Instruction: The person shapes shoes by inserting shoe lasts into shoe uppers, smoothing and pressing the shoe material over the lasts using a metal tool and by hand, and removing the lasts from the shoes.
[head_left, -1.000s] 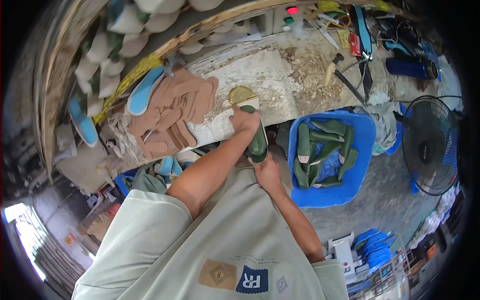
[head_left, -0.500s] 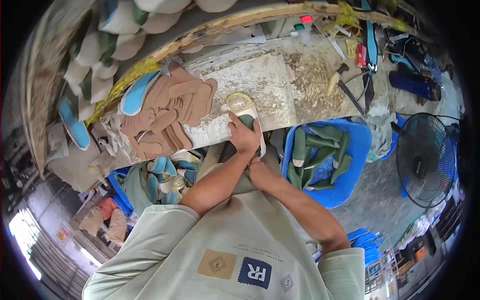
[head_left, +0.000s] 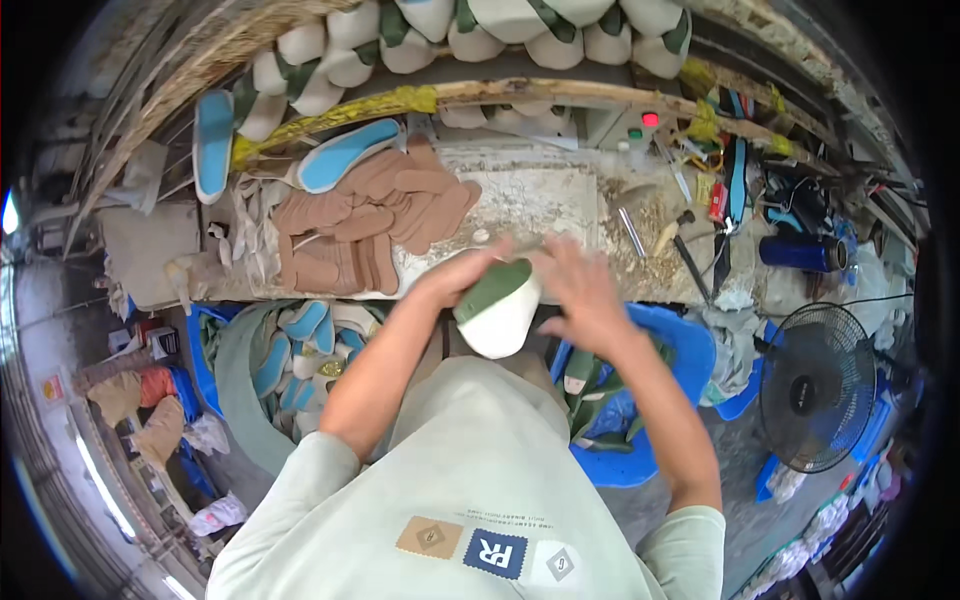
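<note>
Nearby, brown insoles [head_left: 375,215], hammer [head_left: 690,250] and blue basket [head_left: 680,345] crowd both hands.

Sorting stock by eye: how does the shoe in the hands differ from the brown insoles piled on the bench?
The shoe is a rounded green-and-white piece; the brown insoles are flat and tan. The shoe is held off the bench between the left hand and right hand; the insoles lie overlapped. Both are footwear parts.

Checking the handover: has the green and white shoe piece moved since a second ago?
Yes. The green and white shoe piece has come off the workbench toward the person, past its near edge, between both hands.
</note>
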